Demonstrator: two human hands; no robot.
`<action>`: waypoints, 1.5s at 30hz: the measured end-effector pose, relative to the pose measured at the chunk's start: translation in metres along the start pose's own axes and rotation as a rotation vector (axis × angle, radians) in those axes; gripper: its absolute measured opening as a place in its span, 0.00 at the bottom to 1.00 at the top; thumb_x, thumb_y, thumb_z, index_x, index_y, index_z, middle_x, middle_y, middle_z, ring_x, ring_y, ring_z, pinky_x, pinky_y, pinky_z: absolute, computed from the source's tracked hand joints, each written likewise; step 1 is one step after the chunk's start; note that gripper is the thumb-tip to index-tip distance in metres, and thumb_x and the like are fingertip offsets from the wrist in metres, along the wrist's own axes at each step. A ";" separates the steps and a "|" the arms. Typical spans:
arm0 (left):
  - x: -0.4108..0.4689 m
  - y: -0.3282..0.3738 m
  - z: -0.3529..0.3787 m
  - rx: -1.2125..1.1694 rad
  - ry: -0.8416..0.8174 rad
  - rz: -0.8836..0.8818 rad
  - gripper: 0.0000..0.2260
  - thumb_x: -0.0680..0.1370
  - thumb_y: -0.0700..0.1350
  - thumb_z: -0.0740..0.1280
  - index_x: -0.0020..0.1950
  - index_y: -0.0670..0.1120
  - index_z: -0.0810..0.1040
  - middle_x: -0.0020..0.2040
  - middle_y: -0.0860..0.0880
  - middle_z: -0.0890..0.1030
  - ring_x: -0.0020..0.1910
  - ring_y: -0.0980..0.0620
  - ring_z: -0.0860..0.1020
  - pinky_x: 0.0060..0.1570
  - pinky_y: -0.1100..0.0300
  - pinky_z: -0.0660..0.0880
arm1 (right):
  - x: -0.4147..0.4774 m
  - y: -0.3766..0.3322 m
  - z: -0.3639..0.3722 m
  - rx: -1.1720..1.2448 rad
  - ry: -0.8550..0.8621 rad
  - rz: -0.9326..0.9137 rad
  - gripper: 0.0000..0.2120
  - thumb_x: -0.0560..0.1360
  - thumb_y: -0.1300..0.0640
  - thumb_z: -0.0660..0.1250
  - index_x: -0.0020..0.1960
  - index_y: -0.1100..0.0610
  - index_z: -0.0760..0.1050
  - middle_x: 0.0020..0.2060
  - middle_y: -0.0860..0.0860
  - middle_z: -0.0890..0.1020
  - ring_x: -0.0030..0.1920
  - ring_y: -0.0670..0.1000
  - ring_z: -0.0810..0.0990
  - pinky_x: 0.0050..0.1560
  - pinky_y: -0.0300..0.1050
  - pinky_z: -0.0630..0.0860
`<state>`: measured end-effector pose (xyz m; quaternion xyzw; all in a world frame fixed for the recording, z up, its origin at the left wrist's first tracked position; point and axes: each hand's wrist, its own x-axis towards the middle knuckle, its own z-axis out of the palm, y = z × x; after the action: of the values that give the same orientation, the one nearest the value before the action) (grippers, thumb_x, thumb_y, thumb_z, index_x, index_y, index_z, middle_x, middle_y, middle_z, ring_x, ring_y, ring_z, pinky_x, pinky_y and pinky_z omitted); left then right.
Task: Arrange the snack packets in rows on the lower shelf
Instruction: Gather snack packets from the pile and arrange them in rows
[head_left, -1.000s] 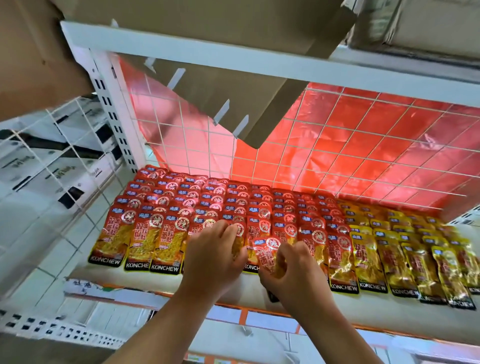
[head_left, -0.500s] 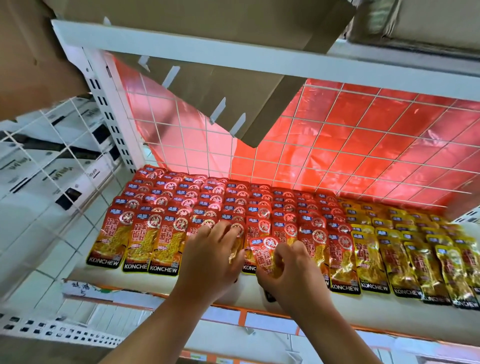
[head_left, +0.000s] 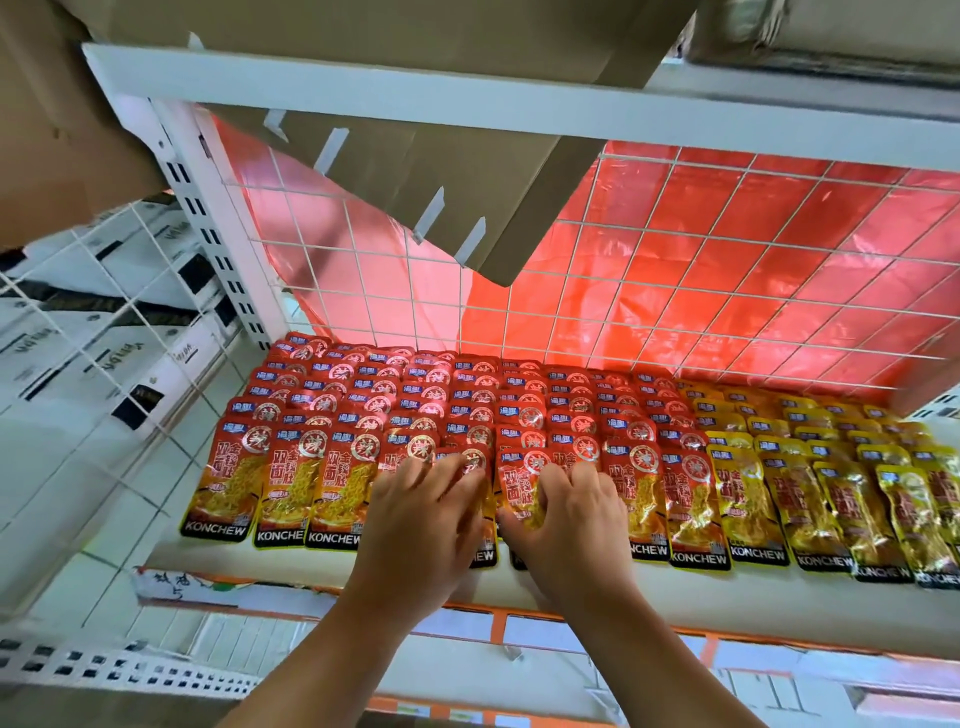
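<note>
The lower shelf (head_left: 234, 564) was covered with overlapping rows of snack packets, which ran from its front edge back to the wire grid panel (head_left: 727, 270). The red snack packets (head_left: 291, 483) filled the left and middle part, and the yellow snack packets (head_left: 800, 499) filled the right part, just beside them. The packets of the front row showed the word KONCHEW on a black band. Both hands were at the front row, in the middle of the red part. The left hand (head_left: 426, 525) lay open, its fingers spread and nearly straight, resting flat on the red packets under it. The right hand (head_left: 576, 530), just beside it, had its fingers bent over one front packet (head_left: 519, 486) and its thumb at the lower left edge of it, so it pinched this packet, which lay on the shelf in the front row. Behind the grid there was a red plastic sheet (head_left: 779, 223). A brown cardboard flap (head_left: 457, 176) hung down from the upper shelf (head_left: 363, 98) above the back rows. To the left, behind another grid, white boxes (head_left: 78, 338) were stacked.
</note>
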<state>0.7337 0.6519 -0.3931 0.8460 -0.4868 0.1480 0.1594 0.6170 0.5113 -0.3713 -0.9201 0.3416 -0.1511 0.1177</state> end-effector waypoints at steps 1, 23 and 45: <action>0.000 0.000 0.000 -0.001 -0.003 0.006 0.18 0.82 0.55 0.63 0.69 0.52 0.78 0.65 0.53 0.79 0.55 0.47 0.74 0.54 0.48 0.70 | 0.000 -0.001 0.002 -0.009 0.008 0.007 0.22 0.68 0.34 0.67 0.42 0.48 0.62 0.39 0.49 0.69 0.43 0.54 0.72 0.44 0.50 0.73; 0.001 -0.004 0.007 -0.017 0.006 0.010 0.17 0.84 0.52 0.61 0.72 0.53 0.77 0.70 0.54 0.76 0.56 0.47 0.74 0.52 0.47 0.69 | 0.006 -0.010 0.013 -0.086 0.032 0.091 0.24 0.68 0.33 0.71 0.51 0.51 0.77 0.46 0.53 0.77 0.49 0.58 0.75 0.50 0.56 0.74; 0.000 -0.003 0.007 -0.003 0.006 0.021 0.16 0.83 0.52 0.62 0.70 0.53 0.77 0.70 0.54 0.77 0.57 0.47 0.74 0.53 0.47 0.70 | 0.016 -0.011 0.007 -0.012 -0.005 0.147 0.20 0.72 0.35 0.69 0.48 0.52 0.74 0.46 0.50 0.80 0.51 0.56 0.77 0.53 0.54 0.73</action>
<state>0.7369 0.6508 -0.3996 0.8403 -0.4952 0.1516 0.1606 0.6375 0.5091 -0.3707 -0.8936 0.4089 -0.1376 0.1240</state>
